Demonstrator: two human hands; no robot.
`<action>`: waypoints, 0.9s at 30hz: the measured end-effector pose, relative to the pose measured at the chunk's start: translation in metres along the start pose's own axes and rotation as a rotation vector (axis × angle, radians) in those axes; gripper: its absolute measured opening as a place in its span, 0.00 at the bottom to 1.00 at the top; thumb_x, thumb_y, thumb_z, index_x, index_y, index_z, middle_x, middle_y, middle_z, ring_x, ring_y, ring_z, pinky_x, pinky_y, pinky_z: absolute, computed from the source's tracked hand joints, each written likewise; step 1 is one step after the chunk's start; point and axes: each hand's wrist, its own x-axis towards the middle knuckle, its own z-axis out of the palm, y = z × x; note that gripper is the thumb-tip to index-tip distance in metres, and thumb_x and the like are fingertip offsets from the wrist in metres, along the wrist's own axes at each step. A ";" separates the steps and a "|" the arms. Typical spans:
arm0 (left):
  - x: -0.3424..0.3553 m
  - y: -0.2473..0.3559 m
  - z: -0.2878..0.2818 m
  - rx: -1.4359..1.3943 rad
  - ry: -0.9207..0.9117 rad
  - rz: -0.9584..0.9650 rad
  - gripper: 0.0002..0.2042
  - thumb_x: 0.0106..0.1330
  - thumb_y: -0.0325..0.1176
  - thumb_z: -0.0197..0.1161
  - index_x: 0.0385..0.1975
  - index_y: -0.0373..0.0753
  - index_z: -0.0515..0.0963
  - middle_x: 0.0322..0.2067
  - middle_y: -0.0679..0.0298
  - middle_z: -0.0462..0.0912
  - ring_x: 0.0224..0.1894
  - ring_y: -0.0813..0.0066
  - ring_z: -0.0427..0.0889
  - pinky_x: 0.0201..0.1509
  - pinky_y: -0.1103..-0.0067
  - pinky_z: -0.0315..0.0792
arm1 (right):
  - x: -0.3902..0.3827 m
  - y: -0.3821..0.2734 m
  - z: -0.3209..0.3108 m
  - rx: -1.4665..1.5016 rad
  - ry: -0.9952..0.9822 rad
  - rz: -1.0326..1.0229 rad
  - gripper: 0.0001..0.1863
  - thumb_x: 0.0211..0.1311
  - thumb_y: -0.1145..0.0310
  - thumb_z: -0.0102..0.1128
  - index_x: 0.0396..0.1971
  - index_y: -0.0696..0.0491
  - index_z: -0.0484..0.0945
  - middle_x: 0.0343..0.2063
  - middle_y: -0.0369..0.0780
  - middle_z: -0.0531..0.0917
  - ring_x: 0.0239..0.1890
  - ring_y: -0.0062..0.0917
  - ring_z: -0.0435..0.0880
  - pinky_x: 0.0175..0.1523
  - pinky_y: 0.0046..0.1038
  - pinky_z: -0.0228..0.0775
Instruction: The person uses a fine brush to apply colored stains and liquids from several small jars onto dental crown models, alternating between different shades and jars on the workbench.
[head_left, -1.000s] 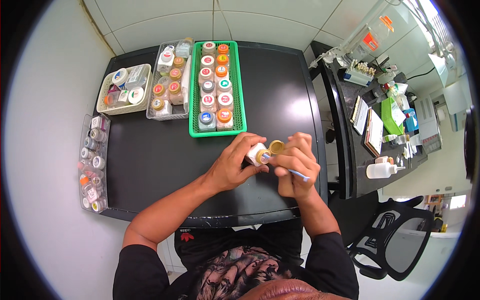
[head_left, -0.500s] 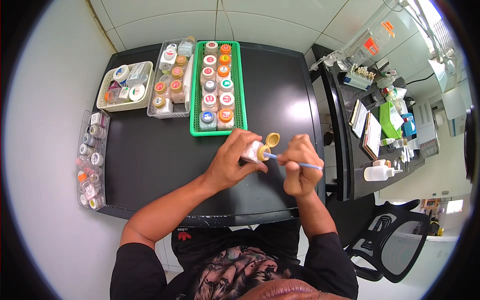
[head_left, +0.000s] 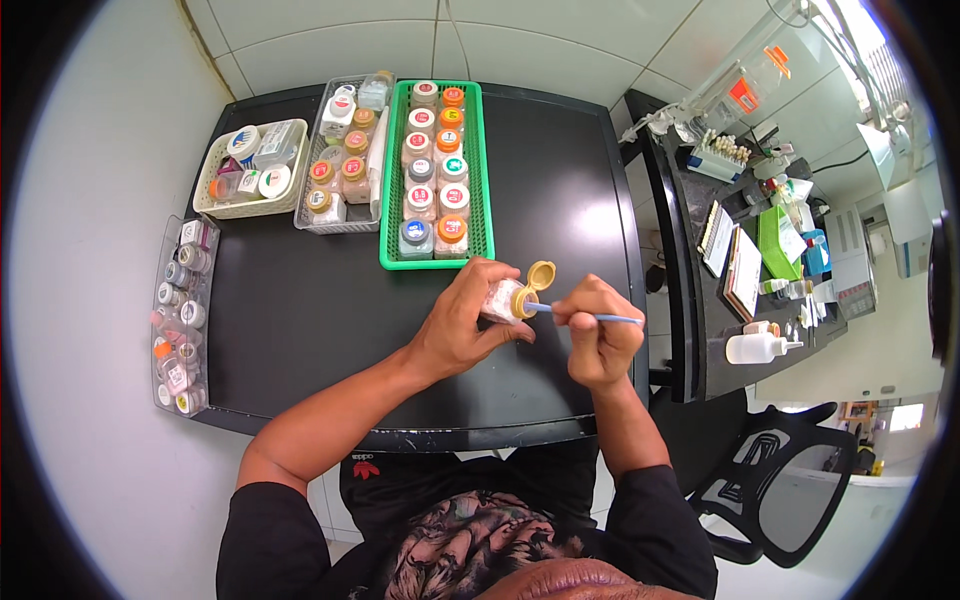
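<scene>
Compared with one second ago, the right hand [head_left: 604, 335] is now a little farther from the mouth of the bottle [head_left: 501, 300]. The blue stick [head_left: 619, 319], which sloped down to the right, now lies almost level in the picture. The bottle also points less downward, and its yellow cap [head_left: 541, 275] now stands apart from the fingers.
</scene>
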 end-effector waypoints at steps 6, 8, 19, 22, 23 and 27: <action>0.000 0.001 0.001 -0.010 0.010 -0.021 0.35 0.58 0.38 0.83 0.60 0.34 0.70 0.52 0.52 0.76 0.53 0.57 0.81 0.57 0.68 0.75 | -0.012 0.008 0.001 0.114 0.123 0.035 0.20 0.81 0.61 0.57 0.32 0.63 0.79 0.23 0.42 0.81 0.22 0.22 0.78 0.27 0.24 0.67; 0.000 0.003 0.001 -0.023 0.018 -0.034 0.34 0.58 0.38 0.83 0.60 0.34 0.70 0.52 0.52 0.76 0.53 0.57 0.81 0.57 0.68 0.75 | -0.016 0.010 0.006 0.183 0.173 0.138 0.19 0.82 0.62 0.55 0.34 0.64 0.79 0.25 0.42 0.82 0.23 0.21 0.79 0.28 0.23 0.68; 0.002 0.000 -0.002 0.003 -0.008 -0.011 0.37 0.50 0.43 0.87 0.56 0.36 0.74 0.46 0.58 0.81 0.45 0.65 0.84 0.50 0.70 0.77 | -0.018 0.015 0.004 0.322 0.122 0.333 0.18 0.84 0.64 0.52 0.37 0.64 0.80 0.29 0.42 0.82 0.25 0.19 0.80 0.33 0.22 0.72; 0.001 0.000 -0.001 -0.014 -0.027 -0.032 0.38 0.49 0.44 0.88 0.55 0.35 0.73 0.44 0.59 0.84 0.43 0.67 0.85 0.48 0.72 0.78 | -0.014 0.018 0.004 0.482 0.223 0.398 0.18 0.83 0.64 0.52 0.37 0.64 0.80 0.30 0.42 0.82 0.26 0.20 0.80 0.33 0.22 0.71; 0.001 -0.001 -0.001 -0.090 -0.031 -0.094 0.37 0.49 0.44 0.88 0.54 0.36 0.73 0.42 0.59 0.85 0.42 0.68 0.86 0.46 0.72 0.79 | -0.016 0.019 0.002 0.500 0.190 0.422 0.17 0.83 0.65 0.52 0.37 0.64 0.80 0.30 0.43 0.82 0.25 0.20 0.79 0.33 0.22 0.71; 0.001 0.003 -0.002 -0.168 -0.088 -0.184 0.36 0.49 0.45 0.89 0.50 0.36 0.72 0.38 0.60 0.87 0.39 0.70 0.88 0.42 0.73 0.80 | -0.016 0.019 0.001 0.420 0.121 0.388 0.17 0.84 0.65 0.51 0.38 0.64 0.80 0.30 0.43 0.82 0.25 0.20 0.79 0.33 0.22 0.71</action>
